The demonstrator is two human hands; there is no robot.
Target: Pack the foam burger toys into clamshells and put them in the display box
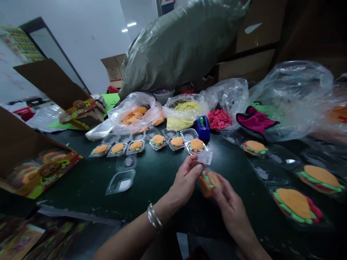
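Over the dark table, my left hand (186, 177) pinches a small white barcode label (205, 157) between thumb and fingers. My right hand (230, 198) is closed around a toy burger (209, 181), which is tilted on its side and slightly blurred by motion. Just beyond my hands, a burger in an open clear clamshell (197, 145) ends a row of similar ones. Further left is an open clear box (121, 181) with a white slip inside. To the right lie larger-looking burgers in clear boxes, the nearest burger (296, 205) close to the table edge.
Plastic bags of orange pieces (135, 115), yellow pieces (187, 105) and red pieces (220, 118) line the back. A blue tape dispenser (203, 128) and magenta cloth (257, 120) sit before them. Printed cardboard display box (51, 173) stands left. A large grey sack (179, 47) looms behind.
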